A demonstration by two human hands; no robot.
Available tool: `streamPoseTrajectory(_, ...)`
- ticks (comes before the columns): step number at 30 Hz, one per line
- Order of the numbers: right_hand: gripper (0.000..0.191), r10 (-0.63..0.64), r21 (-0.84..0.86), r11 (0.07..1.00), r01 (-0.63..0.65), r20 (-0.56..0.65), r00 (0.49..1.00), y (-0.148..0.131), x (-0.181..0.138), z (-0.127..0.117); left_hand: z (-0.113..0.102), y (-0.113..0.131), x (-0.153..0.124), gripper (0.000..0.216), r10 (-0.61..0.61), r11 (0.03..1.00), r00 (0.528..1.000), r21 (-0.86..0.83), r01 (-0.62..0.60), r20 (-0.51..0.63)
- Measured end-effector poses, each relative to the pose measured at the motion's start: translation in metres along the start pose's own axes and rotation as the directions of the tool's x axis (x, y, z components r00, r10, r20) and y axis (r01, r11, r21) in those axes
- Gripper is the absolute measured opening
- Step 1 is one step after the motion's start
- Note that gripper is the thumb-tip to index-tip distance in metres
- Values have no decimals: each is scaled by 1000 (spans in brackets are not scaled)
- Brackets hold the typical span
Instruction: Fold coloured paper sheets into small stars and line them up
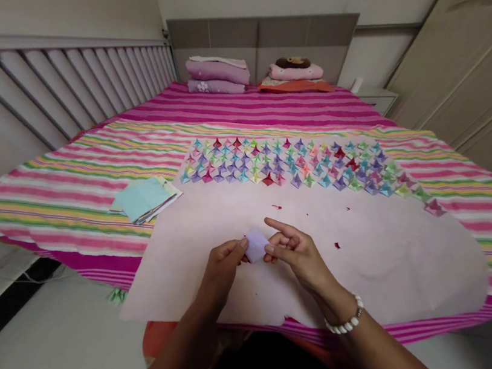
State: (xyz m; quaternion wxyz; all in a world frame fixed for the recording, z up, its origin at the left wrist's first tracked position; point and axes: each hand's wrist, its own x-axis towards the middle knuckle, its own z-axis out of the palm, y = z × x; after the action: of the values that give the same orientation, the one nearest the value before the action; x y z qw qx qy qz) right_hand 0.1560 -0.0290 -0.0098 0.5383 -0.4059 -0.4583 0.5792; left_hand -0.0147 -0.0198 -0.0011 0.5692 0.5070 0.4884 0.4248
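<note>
Both hands pinch a small pale lilac paper piece (256,245) over a big white sheet (396,249) laid on the bed. My left hand (221,267) grips the paper's left edge with thumb and fingers closed. My right hand (294,251) holds its right edge, the index finger stretched out; a white bead bracelet (348,321) circles that wrist. Beyond my hands, several small folded paper shapes (289,163) in many colours lie in rows along the sheet's far edge.
A stack of flat coloured paper squares (145,198) lies to the left on the striped bedspread (68,191). Tiny red paper scraps (337,245) dot the sheet. Folded pink bedding (217,75) and pillows sit at the headboard. A slatted rail (76,80) stands left, wardrobe doors (463,68) right.
</note>
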Motion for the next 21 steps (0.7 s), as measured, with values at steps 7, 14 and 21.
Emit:
streamPoseTrajectory(7,61,-18,32,999,21,-84,996,1,0,3,5,1,-4,22,-9,986,994,-164,27,107)
streamPoseTrajectory(14,44,3,118,993,5,-66,998,-5,-2,4,4,-3,-1,20,-55,960,996,-272,73,73)
streamPoseTrajectory(21,41,62,263,962,-71,44,997,-6,2,3,7,7,-4,23,-169,746,940,-585,319,297)
